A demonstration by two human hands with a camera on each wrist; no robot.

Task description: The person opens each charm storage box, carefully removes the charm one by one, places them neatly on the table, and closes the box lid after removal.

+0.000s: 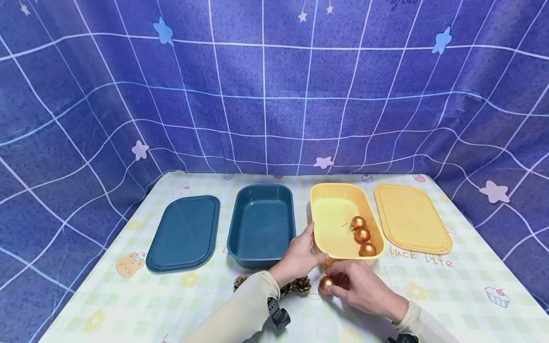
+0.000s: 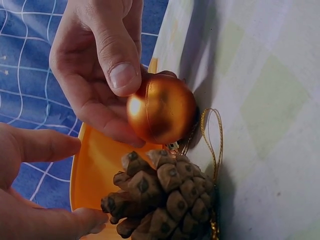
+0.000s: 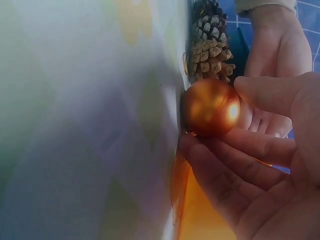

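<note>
A copper-coloured Christmas ball (image 1: 326,286) is pinched between the thumb and fingers of my right hand (image 1: 364,288), low over the tablecloth. Directly behind it is the yellow box (image 1: 328,228), in which three similar copper balls (image 1: 362,235) line its right side. My left hand (image 1: 300,256) touches that box at its near left corner, thumb by the front rim and fingers along the left side. In the left wrist view its thumb and finger are straight and spread. A pine cone (image 2: 165,195) with a gold cord loop lies beside the held ball.
Left of the yellow box stands a dark blue box (image 1: 261,224) with nothing in it. A blue lid (image 1: 184,233) lies at the far left, a yellow lid (image 1: 411,216) at the right. More pine cones (image 1: 241,281) are partly hidden by my left forearm.
</note>
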